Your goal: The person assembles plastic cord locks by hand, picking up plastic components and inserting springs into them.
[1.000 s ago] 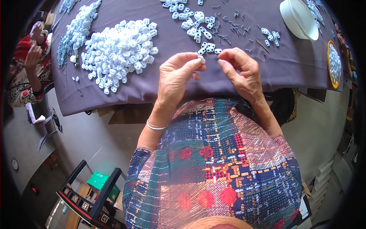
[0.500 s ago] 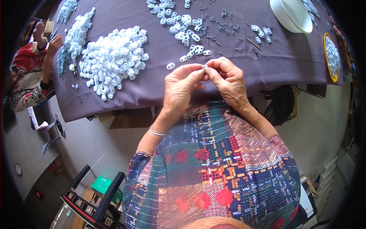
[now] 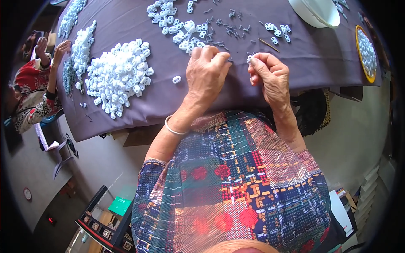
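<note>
My right hand point(image 3: 271, 71) pinches a small white plastic piece with holes point(image 3: 250, 59) between thumb and fingertips, just above the cloth. My left hand point(image 3: 207, 71) is back-up over the table, its fingers bent down and pressed together over a cluster of white pieces point(image 3: 185, 38). Its fingertips are partly hidden, and what they hold cannot be made out. A short grey pin point(image 3: 230, 60) shows right beside them. More grey pins point(image 3: 232, 30) lie scattered beyond my hands. One single white piece point(image 3: 176, 79) rests left of my left wrist.
A large heap of white pieces point(image 3: 118, 76) covers the left of the dark tablecloth point(image 3: 168, 105). Past the right hand are a thin wooden stick point(image 3: 268, 45), a small white group point(image 3: 278, 31), a white tub point(image 3: 316, 12) and a yellow-rimmed basket point(image 3: 358, 52). Another person point(image 3: 36, 84) sits at far left.
My hands were together around a small piece and have parted. The left has gone forward over the white cluster; the right has moved right and forward, pinching a white piece.
</note>
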A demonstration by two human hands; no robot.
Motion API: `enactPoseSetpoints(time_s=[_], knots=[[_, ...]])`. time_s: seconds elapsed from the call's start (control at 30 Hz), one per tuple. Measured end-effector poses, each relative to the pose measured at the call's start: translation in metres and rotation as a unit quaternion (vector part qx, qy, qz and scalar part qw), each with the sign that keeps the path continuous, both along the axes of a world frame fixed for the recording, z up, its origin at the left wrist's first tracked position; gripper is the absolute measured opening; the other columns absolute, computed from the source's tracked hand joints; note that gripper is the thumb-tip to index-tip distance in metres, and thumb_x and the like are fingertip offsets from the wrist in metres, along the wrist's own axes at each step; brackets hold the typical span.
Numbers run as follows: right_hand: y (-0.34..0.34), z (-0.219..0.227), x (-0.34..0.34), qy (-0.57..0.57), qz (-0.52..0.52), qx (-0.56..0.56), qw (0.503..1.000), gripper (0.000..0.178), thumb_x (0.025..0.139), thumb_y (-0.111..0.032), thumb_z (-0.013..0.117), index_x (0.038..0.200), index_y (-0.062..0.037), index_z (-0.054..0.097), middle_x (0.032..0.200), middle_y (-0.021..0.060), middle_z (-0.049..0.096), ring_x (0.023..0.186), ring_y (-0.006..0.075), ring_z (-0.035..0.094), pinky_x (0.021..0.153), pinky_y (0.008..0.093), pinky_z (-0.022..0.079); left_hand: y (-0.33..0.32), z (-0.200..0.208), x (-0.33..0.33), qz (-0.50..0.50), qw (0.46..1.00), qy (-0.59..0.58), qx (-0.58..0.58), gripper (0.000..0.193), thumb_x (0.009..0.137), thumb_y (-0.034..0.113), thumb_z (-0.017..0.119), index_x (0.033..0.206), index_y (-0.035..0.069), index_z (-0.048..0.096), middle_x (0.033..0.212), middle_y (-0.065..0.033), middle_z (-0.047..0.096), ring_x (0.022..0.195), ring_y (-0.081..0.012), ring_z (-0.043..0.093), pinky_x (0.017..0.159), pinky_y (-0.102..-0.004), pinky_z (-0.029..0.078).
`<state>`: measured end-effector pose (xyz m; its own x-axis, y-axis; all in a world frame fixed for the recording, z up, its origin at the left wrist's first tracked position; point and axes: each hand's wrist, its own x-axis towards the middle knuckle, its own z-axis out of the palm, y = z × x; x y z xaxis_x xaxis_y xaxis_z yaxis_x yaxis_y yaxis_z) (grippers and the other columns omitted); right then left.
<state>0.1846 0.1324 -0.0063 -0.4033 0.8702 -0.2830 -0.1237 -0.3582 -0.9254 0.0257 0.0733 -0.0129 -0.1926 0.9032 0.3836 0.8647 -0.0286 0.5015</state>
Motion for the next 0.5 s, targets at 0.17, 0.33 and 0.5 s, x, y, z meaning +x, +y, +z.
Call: enactPoseSetpoints(time_s=[0.17, 0.33, 0.5], knots=[[-0.005, -0.006, -0.002, -0.041, 0.03, -0.011, 0.999, 0.012, 0.086, -0.013, 0.061, 0.089, -0.0015, 0.06, 0.069, 0.0014, 0.058, 0.052, 0.004, 0.051, 0.046, 0.0165, 0.043, 0.007, -0.011, -0.001, -0.029, 0.999, 0.039, 0.01, 0.011, 0.067, 0.01, 0.069, 0.076, 0.01, 0.061, 0.081, -0.0024, 0.056, 0.078, -0.0233, 0.051, 0.069, -0.0338, 0.044], [-0.006, -0.001, -0.005, -0.055, 0.056, -0.023, 0.997, 0.013, 0.086, -0.014, 0.061, 0.089, -0.0015, 0.06, 0.069, 0.001, 0.058, 0.052, 0.0038, 0.051, 0.046, 0.0163, 0.042, -0.015, -0.007, -0.004, -0.006, 0.921, -0.384, -0.072, 0.006, 0.08, 0.005, 0.066, 0.082, 0.001, 0.062, 0.083, -0.0069, 0.066, 0.07, -0.0116, 0.06, 0.056, -0.0202, 0.045], [-0.017, 0.016, -0.018, -0.065, 0.108, -0.017, 0.992, 0.015, 0.086, -0.015, 0.061, 0.09, -0.0007, 0.06, 0.069, 0.0013, 0.059, 0.052, 0.0038, 0.051, 0.047, 0.0166, 0.042, -0.041, 0.008, -0.019, 0.029, 0.708, -0.696, -0.116, 0.012, 0.08, 0.002, 0.065, 0.09, 0.0, 0.06, 0.084, -0.0103, 0.065, 0.074, -0.0157, 0.064, 0.059, -0.0223, 0.049]])
